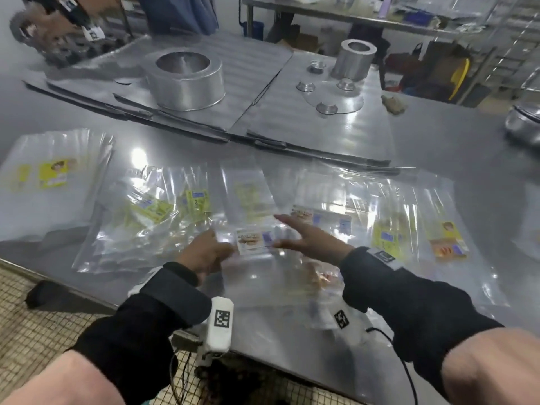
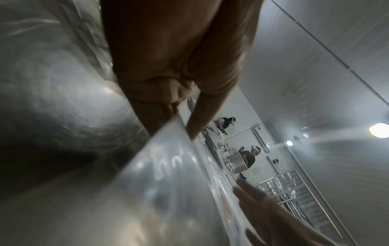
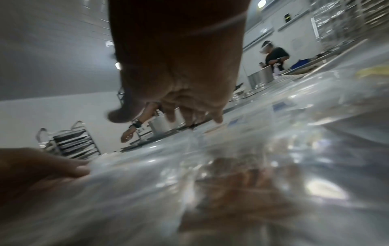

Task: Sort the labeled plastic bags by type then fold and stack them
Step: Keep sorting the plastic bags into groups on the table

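The left hand [image 1: 204, 252] is pinching the near-left edge of a clear bag with a white label [image 1: 255, 241], probably to keep it from sliding on the steel table [image 1: 438, 147]. The right hand [image 1: 309, 236] is lying released on it, fingers straight, seemingly flattening it for a fold. A neat stack of yellow-label bags [image 1: 49, 176] is lying far left, apart from the loose mixed bags [image 1: 163, 211] in the middle, so sorting seems only partly done

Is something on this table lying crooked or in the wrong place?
Yes. The loose bags left of the left hand lie crumpled and overlapping, their yellow labels at different angles, unlike the flat stack at far left. A brownish lump also sits among the metal parts.
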`<state>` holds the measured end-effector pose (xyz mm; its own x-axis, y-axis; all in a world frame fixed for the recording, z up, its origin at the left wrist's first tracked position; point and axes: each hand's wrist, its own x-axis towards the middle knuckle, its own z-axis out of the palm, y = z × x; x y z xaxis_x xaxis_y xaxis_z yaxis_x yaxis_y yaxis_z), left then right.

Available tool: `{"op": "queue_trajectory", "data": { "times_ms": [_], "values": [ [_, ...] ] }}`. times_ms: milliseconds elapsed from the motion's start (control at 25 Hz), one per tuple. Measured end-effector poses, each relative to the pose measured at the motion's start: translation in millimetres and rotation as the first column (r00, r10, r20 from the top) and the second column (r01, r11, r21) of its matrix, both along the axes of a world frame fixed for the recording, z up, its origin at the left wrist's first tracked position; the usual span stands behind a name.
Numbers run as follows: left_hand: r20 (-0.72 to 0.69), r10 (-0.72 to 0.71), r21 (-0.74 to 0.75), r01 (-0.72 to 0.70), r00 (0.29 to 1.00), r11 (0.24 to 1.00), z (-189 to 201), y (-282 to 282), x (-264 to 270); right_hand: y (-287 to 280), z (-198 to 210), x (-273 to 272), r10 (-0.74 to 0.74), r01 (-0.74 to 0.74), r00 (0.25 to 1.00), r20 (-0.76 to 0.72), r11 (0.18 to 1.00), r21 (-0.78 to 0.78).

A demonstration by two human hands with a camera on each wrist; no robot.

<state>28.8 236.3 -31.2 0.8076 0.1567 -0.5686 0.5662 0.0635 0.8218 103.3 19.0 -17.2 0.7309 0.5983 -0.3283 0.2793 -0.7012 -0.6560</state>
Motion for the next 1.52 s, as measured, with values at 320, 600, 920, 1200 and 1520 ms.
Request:
{"op": "queue_trajectory", "data": {
  "times_ms": [320, 600, 920, 1200, 1520],
  "values": [
    [-0.006, -0.003, 0.074, 0.003, 1.000, 0.997, -16.6, 20.9, 3.2, -25.1, -31.2, 38.5, -0.122, 0.200, 0.965, 0.232, 0.916, -0.348],
    [0.046, 0.001, -0.022, 0.000, 0.999, 1.000, -9.3, 21.0, 1.2, -17.0, 8.9, 18.3, -0.472, 0.476, 0.878, -0.076, 0.851, 0.222],
    [0.141, 0.027, -0.095, -0.013, 0.990, 0.995, -20.4, 6.6, 4.0, 14.1, 0.7, -23.1, -0.010, 0.010, 0.998, -0.058, 1.000, 0.007],
    [0.116, 0.036, -0.067, -0.029, 0.993, 0.997, -26.4, 15.8, -5.6, -44.7, -45.7, 24.1, -0.196, 0.271, 0.957, 0.215, 0.867, -0.419],
    [0.084, 0.055, -0.225, -0.035, 0.995, 0.974, -21.9, 14.2, -0.9, 26.6, 3.8, -22.0, -0.361, 0.359, 0.933, -0.009, 0.927, 0.110]
  ]
}}
